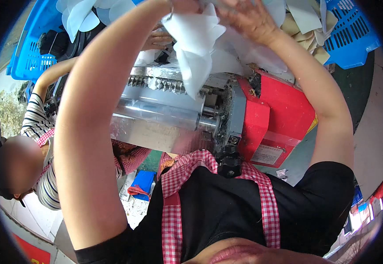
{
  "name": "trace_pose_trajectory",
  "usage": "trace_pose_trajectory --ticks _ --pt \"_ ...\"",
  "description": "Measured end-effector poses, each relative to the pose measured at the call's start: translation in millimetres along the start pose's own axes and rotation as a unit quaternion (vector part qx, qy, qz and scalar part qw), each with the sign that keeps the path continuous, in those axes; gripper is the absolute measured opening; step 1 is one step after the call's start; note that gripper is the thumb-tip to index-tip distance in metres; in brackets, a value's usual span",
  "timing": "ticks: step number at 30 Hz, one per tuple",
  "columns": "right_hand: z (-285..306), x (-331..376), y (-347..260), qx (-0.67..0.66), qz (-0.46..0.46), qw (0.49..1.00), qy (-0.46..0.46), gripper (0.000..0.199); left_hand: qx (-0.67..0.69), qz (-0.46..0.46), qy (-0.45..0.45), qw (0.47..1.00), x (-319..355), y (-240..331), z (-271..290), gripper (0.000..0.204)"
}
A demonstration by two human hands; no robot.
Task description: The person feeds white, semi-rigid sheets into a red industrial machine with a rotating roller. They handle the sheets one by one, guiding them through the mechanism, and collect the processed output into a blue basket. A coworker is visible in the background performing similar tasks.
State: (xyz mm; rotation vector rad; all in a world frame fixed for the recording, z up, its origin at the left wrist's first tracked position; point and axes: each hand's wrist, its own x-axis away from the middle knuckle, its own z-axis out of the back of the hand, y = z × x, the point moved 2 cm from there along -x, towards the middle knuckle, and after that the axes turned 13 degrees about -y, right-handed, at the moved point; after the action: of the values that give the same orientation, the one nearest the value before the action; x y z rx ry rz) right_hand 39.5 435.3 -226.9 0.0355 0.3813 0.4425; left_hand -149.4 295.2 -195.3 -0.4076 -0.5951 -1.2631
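Note:
My left hand (185, 5) is at the top edge, partly cut off by the frame. A bunch of white, translucent cut sheets (195, 42) with pointed, rounded ends hangs from it over the roller machine. My right hand (247, 20) is just right of the bunch, slightly blurred, with its fingers apart and nothing visible in them. Below both hands is the machine's shiny metal roller (158, 112), with a toothed metal strip (156, 83) behind it. More pale sheets lie beyond the hands.
The machine's red housing (284, 114) and a black knob (229, 167) stand close to my body. Blue plastic baskets (347, 37) hold cut sheets at the back right and left. At left, a co-worker in a striped sleeve (35, 116) reaches in; their hand (158, 39) is near the bunch.

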Motion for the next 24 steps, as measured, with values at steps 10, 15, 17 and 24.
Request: trace_pose_trajectory --ticks 10,15,17,24 --pt "76.0 -33.0 111.5 0.212 -0.24 0.947 -0.027 0.068 -0.007 0.098 0.316 0.944 -14.9 15.3 153.1 0.027" --pt "65.8 -38.3 123.3 0.156 -0.206 0.966 -0.012 0.061 0.077 0.112 0.362 0.922 -70.0 -32.3 116.7 0.043" --pt "63.5 -37.9 112.8 0.135 -0.208 0.969 0.004 0.056 0.127 0.084 0.339 0.928 -83.7 -29.3 106.8 0.058" --pt "20.6 -78.0 -36.2 -0.327 -0.062 0.881 -0.335 0.045 0.244 -0.007 0.235 0.941 -52.1 -41.4 60.3 0.077"
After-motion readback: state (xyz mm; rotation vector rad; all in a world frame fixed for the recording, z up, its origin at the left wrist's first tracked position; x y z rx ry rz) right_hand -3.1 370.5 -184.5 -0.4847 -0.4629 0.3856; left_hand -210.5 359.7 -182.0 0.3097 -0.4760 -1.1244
